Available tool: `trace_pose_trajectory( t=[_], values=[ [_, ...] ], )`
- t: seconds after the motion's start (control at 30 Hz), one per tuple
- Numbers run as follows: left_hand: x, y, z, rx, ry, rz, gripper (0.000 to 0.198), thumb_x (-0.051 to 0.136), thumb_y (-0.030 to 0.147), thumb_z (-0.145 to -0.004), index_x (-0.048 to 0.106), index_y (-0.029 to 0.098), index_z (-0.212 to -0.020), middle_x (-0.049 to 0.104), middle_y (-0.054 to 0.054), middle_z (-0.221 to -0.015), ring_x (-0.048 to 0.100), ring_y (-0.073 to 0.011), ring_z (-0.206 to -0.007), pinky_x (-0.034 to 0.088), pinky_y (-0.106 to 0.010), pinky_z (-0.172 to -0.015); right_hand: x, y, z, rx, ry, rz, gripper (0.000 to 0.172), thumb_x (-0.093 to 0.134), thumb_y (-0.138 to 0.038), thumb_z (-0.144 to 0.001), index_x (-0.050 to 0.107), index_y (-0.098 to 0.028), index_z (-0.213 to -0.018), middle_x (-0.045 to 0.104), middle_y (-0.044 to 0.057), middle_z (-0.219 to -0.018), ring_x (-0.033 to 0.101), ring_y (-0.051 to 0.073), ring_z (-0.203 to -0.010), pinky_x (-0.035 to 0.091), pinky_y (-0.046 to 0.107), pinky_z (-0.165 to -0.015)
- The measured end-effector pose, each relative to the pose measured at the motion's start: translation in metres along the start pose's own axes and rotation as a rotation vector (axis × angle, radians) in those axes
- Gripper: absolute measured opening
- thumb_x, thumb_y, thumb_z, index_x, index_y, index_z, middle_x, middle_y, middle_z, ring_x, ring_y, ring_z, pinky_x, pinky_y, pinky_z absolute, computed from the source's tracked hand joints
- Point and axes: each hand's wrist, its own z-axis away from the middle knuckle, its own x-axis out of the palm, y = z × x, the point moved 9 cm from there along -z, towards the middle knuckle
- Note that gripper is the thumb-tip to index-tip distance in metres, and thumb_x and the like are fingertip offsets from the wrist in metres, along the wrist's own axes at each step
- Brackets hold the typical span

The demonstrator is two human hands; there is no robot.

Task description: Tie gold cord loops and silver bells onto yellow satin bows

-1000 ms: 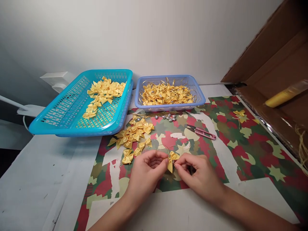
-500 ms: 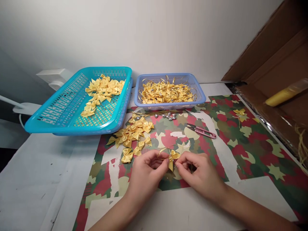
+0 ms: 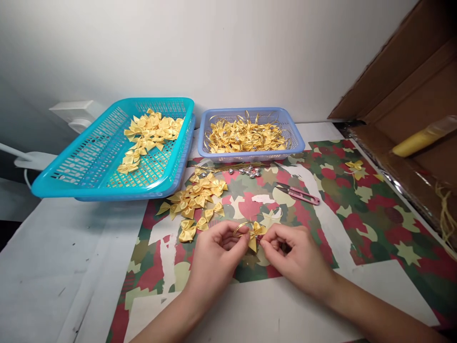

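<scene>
A small yellow satin bow (image 3: 254,235) with a thin gold cord loop is pinched between both hands, just above the patterned paper. My left hand (image 3: 216,259) grips it from the left, fingers curled. From the right, my right hand (image 3: 296,259) holds it with thumb and forefinger pressed together. A pile of loose yellow bows (image 3: 198,200) lies just beyond my left hand. Pink thread snips (image 3: 299,194) rest beyond my right hand.
A turquoise basket (image 3: 89,166) with bows sits at the back left. A lilac basket (image 3: 298,138) with corded bows stands at the back centre, silver bells (image 3: 250,172) in front of it. One bow (image 3: 354,166) lies far right. A cardboard box (image 3: 410,109) stands at the right.
The gold cord loop has drawn in closer to the bow. Both hands stay in place on it. The view has tilted slightly.
</scene>
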Motion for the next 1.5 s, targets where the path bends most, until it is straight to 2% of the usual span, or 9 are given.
trace_pose_trajectory(
  t=[0.23,0.5,0.67,0.8,0.9,1.1,1.3,1.5],
  values=[
    [-0.003,0.000,-0.001,0.024,0.005,-0.080,0.010,0.068,0.025,-0.072,0.072,0.016,-0.072,0.071,-0.003,-0.070,0.064,-0.0138,-0.063,0.049,-0.018,-0.053,0.000,-0.001,-0.001,-0.012,0.010,-0.018,0.017,0.052,-0.012,-0.077,0.051,-0.018,-0.062,0.045,-0.005,-0.051,0.040,0.008,-0.048,0.032,0.020,-0.047],
    [0.002,-0.014,-0.001,-0.188,-0.056,0.065,0.018,0.075,0.028,-0.065,0.073,0.014,-0.076,0.071,-0.003,-0.069,0.063,-0.0132,-0.061,0.050,-0.019,-0.052,-0.003,0.000,0.000,-0.019,0.039,-0.070,0.015,0.053,-0.013,-0.078,0.055,-0.018,-0.064,0.047,-0.005,-0.052,0.041,0.008,-0.049,0.033,0.020,-0.047],
    [0.005,-0.019,-0.001,-0.250,-0.087,0.123,0.024,0.082,0.026,-0.059,0.074,0.013,-0.079,0.071,-0.003,-0.066,0.065,-0.0127,-0.061,0.050,-0.018,-0.055,-0.003,0.003,-0.001,0.006,0.028,-0.073,0.017,0.054,-0.015,-0.079,0.053,-0.018,-0.063,0.047,-0.005,-0.052,0.041,0.008,-0.049,0.033,0.020,-0.046],
    [0.005,-0.026,-0.002,-0.254,-0.097,0.150,0.027,0.084,0.023,-0.056,0.075,0.014,-0.079,0.071,-0.003,-0.066,0.065,-0.0125,-0.062,0.051,-0.019,-0.059,-0.004,0.003,-0.001,-0.001,0.033,-0.071,0.017,0.054,-0.014,-0.079,0.053,-0.018,-0.063,0.046,-0.005,-0.052,0.041,0.008,-0.049,0.032,0.020,-0.046],
    [0.004,-0.028,-0.004,-0.249,-0.077,0.165,0.028,0.085,0.022,-0.053,0.075,0.013,-0.078,0.068,-0.001,-0.062,0.063,-0.0116,-0.057,0.051,-0.020,-0.056,-0.003,0.003,0.000,0.000,0.030,-0.073,0.016,0.054,-0.013,-0.078,0.053,-0.018,-0.063,0.046,-0.005,-0.052,0.040,0.009,-0.049,0.033,0.020,-0.047],
    [0.007,-0.021,-0.003,-0.235,-0.052,0.146,0.026,0.085,0.019,-0.048,0.073,0.012,-0.070,0.064,0.001,-0.055,0.057,-0.0083,-0.050,0.046,-0.017,-0.049,-0.001,0.004,-0.001,0.011,0.010,-0.083,0.015,0.054,-0.013,-0.077,0.051,-0.018,-0.062,0.044,-0.005,-0.052,0.039,0.008,-0.049,0.032,0.021,-0.047],
    [0.005,-0.016,-0.001,-0.199,-0.037,0.100,0.022,0.082,0.021,-0.052,0.073,0.012,-0.070,0.068,-0.002,-0.061,0.061,-0.0112,-0.055,0.048,-0.017,-0.049,0.000,0.003,0.000,0.015,-0.007,-0.072,0.016,0.054,-0.012,-0.075,0.051,-0.018,-0.061,0.046,-0.005,-0.053,0.041,0.008,-0.049,0.033,0.020,-0.046],
    [0.008,-0.014,0.000,-0.205,-0.075,0.138,0.027,0.083,0.033,-0.056,0.072,0.013,-0.070,0.067,-0.001,-0.060,0.064,-0.0137,-0.058,0.052,-0.020,-0.051,-0.001,0.002,0.000,0.015,-0.010,-0.059,0.015,0.055,-0.012,-0.075,0.052,-0.019,-0.061,0.046,-0.005,-0.051,0.041,0.008,-0.048,0.033,0.020,-0.045]
  ],
)
